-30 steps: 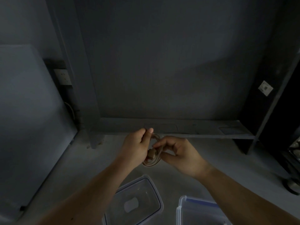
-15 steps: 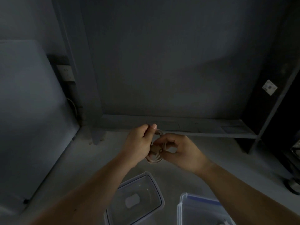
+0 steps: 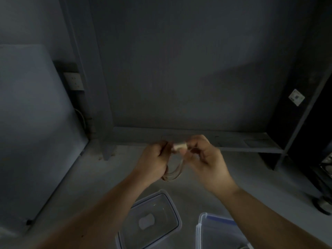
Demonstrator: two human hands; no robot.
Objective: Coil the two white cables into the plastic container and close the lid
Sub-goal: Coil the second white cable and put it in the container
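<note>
Both my hands hold a white cable (image 3: 173, 174) in the air above the grey floor. My left hand (image 3: 155, 161) grips the coiled loops, which hang down below it. My right hand (image 3: 204, 159) pinches the cable's end piece near the left fingers. Below, a clear plastic lid (image 3: 150, 220) with a blue seal lies flat on the floor. The clear plastic container (image 3: 217, 232) with blue trim stands to its right, cut off by the bottom edge. A second cable is not visible.
A low grey shelf ledge (image 3: 197, 141) runs across behind my hands. A wall socket (image 3: 73, 80) sits at the left, beside a pale panel (image 3: 32, 123). A dark shelf unit (image 3: 296, 123) and a metal object (image 3: 323, 205) stand at the right.
The hands have shifted slightly right and up. My right hand now holds the cable's end piece up by the left fingers, and the coil hangs lower under the left hand.
</note>
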